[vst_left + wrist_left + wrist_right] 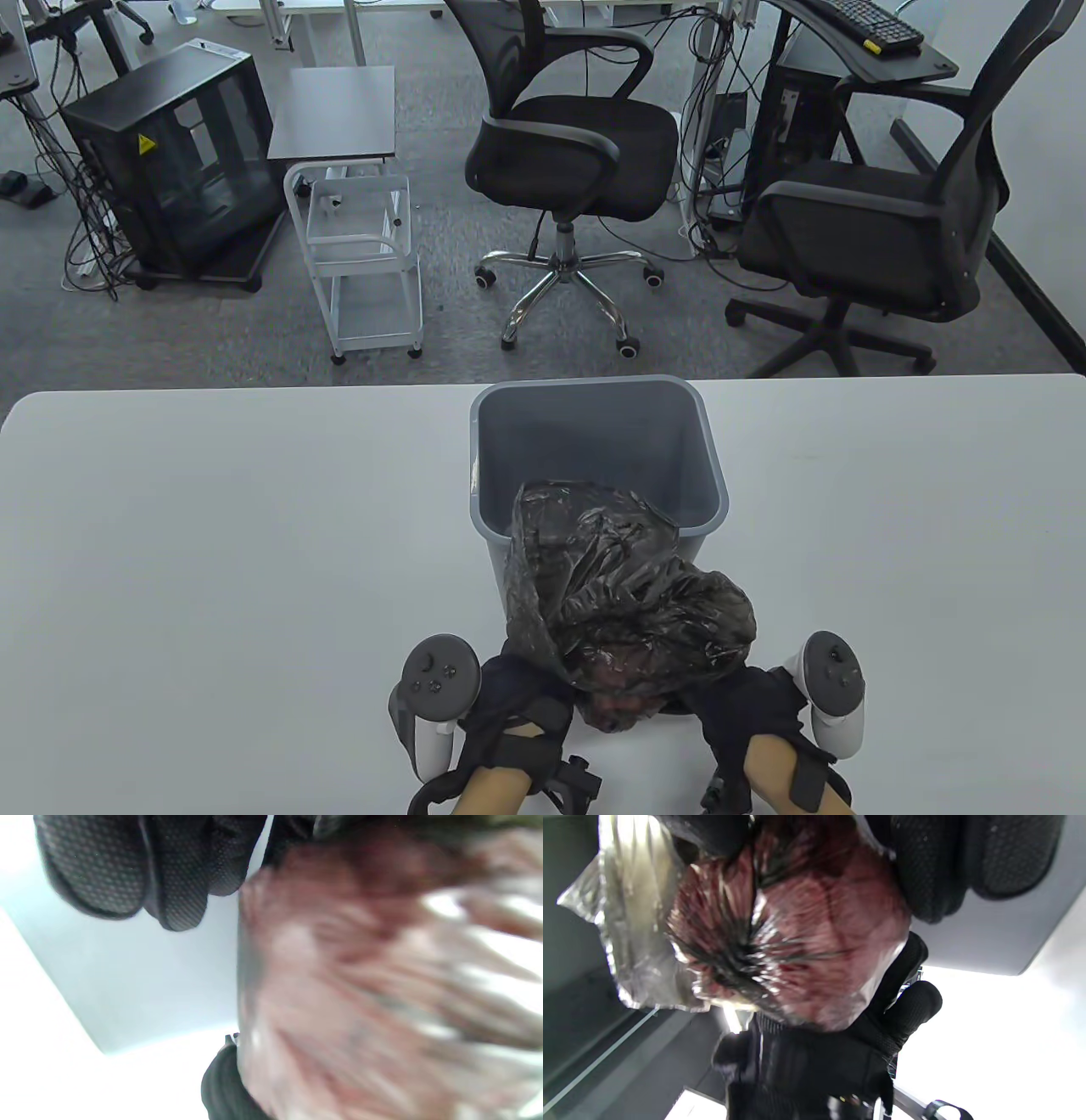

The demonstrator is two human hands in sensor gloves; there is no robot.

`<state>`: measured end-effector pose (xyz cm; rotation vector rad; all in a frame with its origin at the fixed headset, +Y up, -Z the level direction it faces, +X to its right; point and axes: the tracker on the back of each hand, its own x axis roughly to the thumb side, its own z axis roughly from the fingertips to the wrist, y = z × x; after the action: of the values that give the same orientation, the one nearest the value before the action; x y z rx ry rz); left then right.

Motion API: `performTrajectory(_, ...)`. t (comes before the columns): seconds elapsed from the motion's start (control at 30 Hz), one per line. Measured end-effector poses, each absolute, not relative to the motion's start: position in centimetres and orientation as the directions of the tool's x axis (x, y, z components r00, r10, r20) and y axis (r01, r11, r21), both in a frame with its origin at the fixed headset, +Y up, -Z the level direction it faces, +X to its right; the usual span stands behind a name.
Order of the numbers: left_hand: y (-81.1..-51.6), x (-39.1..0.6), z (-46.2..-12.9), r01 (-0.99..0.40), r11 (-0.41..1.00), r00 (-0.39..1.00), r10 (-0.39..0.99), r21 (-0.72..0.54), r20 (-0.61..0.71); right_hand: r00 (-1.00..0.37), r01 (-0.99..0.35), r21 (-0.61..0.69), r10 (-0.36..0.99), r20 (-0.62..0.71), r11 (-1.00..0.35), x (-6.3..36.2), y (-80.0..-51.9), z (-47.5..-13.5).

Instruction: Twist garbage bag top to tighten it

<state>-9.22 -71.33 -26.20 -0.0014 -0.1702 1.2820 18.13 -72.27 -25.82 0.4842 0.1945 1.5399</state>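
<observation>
A dark translucent garbage bag with a reddish lump inside lies on the white table, leaning out of a grey bin. My left hand holds the bag's filled near end from the left, and my right hand holds it from the right. Both sets of fingertips are hidden under the plastic. In the right wrist view the bag shows plastic gathered into creases at one point, my right fingers lie on it, and my left hand cups it from below. The left wrist view shows the blurred bag beside my left fingers.
The bin stands at the middle of the table, near its far edge. Beyond the table are two office chairs, a white trolley and a black cabinet on the floor.
</observation>
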Motion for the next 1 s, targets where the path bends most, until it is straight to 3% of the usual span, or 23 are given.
performTrajectory(0.13,-71.3,-9.3,-26.1,-0.972,0.216,0.208,0.974,-0.092,0.086,0.052,-0.898,0.438,0.985,0.163,-0.026,17.8,-72.5,-25.7)
performTrajectory(0.27,-71.0,-10.0,-26.1,-0.960,0.279,0.276,0.956,-0.015,0.095,0.087,-0.848,0.529,0.977,0.197,-0.031,17.1,-72.2,-25.6)
performTrajectory(0.47,-71.3,-9.6,-26.1,-0.979,0.190,0.183,0.979,-0.074,0.088,-0.013,-0.865,0.483,0.969,0.247,-0.134,17.2,-71.8,-25.6)
performTrajectory(0.6,-71.4,-9.5,-26.3,-0.984,0.116,0.100,0.988,-0.132,0.119,0.065,-0.889,0.457,0.984,0.168,-0.019,17.6,-72.2,-25.7)
performTrajectory(0.87,-71.3,-10.2,-26.2,-0.991,0.132,0.130,0.988,-0.023,0.085,0.094,-0.850,0.526,0.974,0.208,-0.031,17.1,-72.1,-25.6)
performTrajectory(1.0,-71.6,-9.8,-26.1,-0.994,0.090,0.087,0.994,-0.058,0.063,0.047,-0.831,0.544,0.960,0.275,-0.115,16.8,-71.7,-25.5)
